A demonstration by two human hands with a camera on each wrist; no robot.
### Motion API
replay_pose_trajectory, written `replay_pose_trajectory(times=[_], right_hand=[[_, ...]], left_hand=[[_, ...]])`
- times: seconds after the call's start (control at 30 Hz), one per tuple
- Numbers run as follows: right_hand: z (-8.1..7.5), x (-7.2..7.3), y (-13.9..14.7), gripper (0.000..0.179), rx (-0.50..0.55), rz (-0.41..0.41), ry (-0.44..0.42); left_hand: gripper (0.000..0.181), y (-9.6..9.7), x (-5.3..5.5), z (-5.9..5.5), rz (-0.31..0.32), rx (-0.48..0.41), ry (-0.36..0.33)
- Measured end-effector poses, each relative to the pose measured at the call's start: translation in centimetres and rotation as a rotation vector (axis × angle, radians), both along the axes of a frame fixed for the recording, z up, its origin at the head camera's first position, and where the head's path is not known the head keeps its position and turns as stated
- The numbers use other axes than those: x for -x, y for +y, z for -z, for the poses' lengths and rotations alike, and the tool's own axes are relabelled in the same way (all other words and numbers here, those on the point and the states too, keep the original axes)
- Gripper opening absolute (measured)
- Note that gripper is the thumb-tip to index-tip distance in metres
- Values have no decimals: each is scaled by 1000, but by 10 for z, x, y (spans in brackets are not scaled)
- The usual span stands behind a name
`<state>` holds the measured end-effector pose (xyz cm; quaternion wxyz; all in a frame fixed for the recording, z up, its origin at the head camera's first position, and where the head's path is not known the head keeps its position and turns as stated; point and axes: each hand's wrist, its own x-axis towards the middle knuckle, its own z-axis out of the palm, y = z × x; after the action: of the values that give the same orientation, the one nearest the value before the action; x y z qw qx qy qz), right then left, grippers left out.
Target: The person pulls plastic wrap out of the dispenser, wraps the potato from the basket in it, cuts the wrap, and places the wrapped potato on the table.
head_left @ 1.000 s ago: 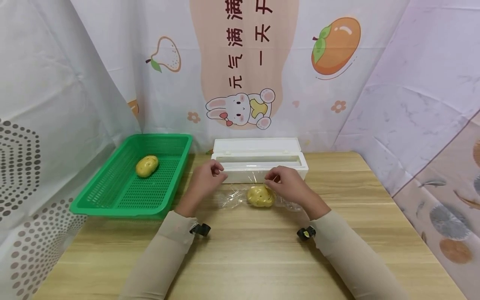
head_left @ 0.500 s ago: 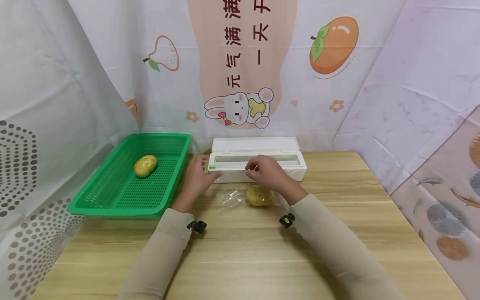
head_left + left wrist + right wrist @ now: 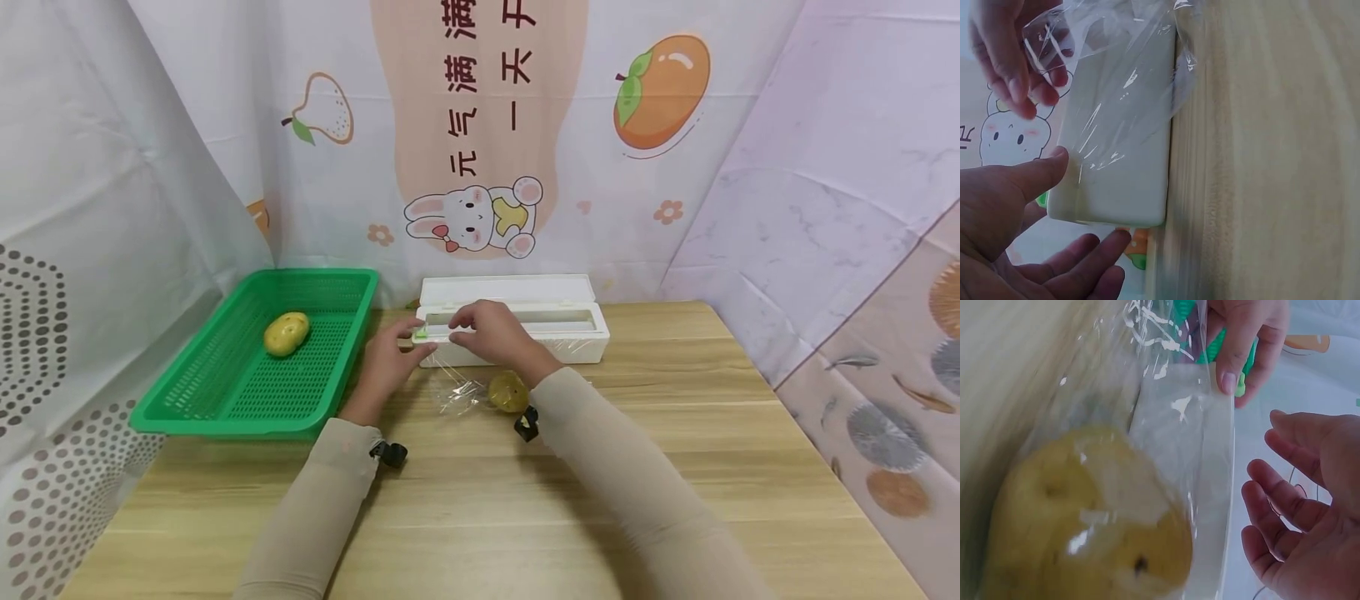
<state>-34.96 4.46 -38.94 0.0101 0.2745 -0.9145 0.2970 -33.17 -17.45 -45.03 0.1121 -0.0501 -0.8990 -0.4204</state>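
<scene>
A white cling film box (image 3: 517, 350) stands at the back of the table with its lid up and a green slider (image 3: 421, 333) at the left end. Film (image 3: 1129, 94) hangs over its front and runs down to a potato (image 3: 1085, 519) covered by it. My left hand (image 3: 386, 362) is at the box's left end, thumb on the front edge beside the slider, other fingers loose. My right hand (image 3: 491, 333) hovers above the box's left half, fingers relaxed and holding nothing. In the head view my right forearm partly hides the potato.
At the left a green basket (image 3: 348, 367) holds another potato (image 3: 287, 333). A printed curtain (image 3: 345, 192) hangs behind the box. The wooden table (image 3: 465, 517) extends in front and to the right.
My right hand has moved left from above the covered potato to over the box's left half. My left hand has shifted slightly, its fingers coming to the box's left end by the green slider.
</scene>
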Motion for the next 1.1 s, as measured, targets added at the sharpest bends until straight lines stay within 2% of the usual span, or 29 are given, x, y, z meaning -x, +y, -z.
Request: replay_pose_trajectory(times=[0.37, 0.77, 1.1], right_hand=[[5, 5, -33, 22, 11, 48, -42], [17, 6, -51, 21, 16, 183, -60], [20, 7, -60, 19, -7, 233, 16]], left_hand=[[47, -2, -2, 0, -17, 52, -1], [41, -1, -3, -1, -13, 33, 15], [41, -1, -2, -1, -19, 32, 16]])
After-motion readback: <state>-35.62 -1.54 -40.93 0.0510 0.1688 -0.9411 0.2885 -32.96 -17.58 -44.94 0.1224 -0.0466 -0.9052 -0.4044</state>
